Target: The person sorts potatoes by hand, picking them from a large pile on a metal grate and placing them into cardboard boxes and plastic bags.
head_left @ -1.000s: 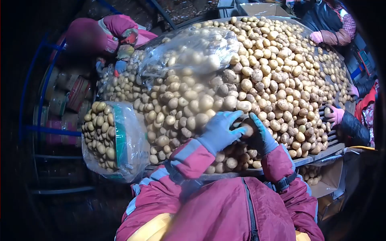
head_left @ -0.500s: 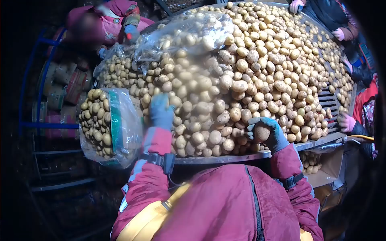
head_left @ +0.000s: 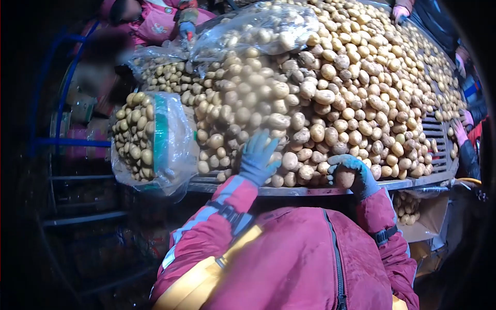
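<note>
A large heap of potatoes (head_left: 361, 93) covers the slatted metal table. My left hand (head_left: 258, 156), in a blue-grey glove, lies with spread fingers on potatoes near the table's front edge and holds none. My right hand (head_left: 356, 174), gloved too, is curled round a brownish potato (head_left: 344, 179) just above the front edge. To the left of my left hand stands a box filled with smaller potatoes (head_left: 135, 129), lined with a clear plastic bag (head_left: 178, 139) that has a green band.
Clear plastic sheeting (head_left: 253, 28) lies over the back of the heap. A person in pink (head_left: 155, 26) is at the back left. Gloved hands of other people (head_left: 401, 12) show at the right side. Below the table's right end is a cardboard box (head_left: 429, 212) with potatoes.
My left hand has moved right and toward the front edge, its fingers now spread. My right hand still holds the potato. The whole view has shifted slightly.
</note>
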Demonstrator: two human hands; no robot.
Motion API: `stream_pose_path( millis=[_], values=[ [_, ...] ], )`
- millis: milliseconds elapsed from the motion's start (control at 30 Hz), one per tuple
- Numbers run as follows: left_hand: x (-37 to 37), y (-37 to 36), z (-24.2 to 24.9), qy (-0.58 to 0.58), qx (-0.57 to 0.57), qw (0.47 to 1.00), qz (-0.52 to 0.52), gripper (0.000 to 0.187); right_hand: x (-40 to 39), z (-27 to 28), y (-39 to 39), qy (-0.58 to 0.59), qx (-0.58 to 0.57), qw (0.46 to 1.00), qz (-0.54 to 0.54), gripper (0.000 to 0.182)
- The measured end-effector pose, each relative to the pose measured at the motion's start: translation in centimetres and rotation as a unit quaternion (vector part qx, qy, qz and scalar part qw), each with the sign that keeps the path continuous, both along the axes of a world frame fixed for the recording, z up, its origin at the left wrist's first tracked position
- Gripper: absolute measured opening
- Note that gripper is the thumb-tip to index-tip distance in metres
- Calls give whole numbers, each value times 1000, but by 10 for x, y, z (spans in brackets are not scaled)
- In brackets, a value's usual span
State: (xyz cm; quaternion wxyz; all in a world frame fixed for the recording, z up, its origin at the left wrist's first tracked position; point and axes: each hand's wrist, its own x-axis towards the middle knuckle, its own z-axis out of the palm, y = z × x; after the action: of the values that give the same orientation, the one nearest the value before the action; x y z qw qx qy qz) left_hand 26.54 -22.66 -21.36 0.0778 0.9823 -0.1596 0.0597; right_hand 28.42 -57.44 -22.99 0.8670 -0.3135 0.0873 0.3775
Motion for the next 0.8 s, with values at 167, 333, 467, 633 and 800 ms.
stream_pose_path(
  millis=[167, 333, 467, 633, 800],
  values=[
    [18, 12, -10, -115, 2, 993, -13, 62, -7, 25, 9, 25, -33, 999, 0, 42],
    [28, 52, 10, -176, -38, 978, 109, 53, -29, 21, -4, 5, -83, 996, -9, 43],
    [14, 152, -24, -137, -167, 930, 298, 48, -40, 20, -18, 15, -81, 995, -49, 43],
    [22, 191, -44, 59, -224, 913, 336, 53, -41, 16, -17, 14, -100, 994, -48, 42],
    [26, 181, 12, 160, -472, 775, 388, 41, -31, 23, 1, -21, -122, 992, 5, 41]
  ],
)
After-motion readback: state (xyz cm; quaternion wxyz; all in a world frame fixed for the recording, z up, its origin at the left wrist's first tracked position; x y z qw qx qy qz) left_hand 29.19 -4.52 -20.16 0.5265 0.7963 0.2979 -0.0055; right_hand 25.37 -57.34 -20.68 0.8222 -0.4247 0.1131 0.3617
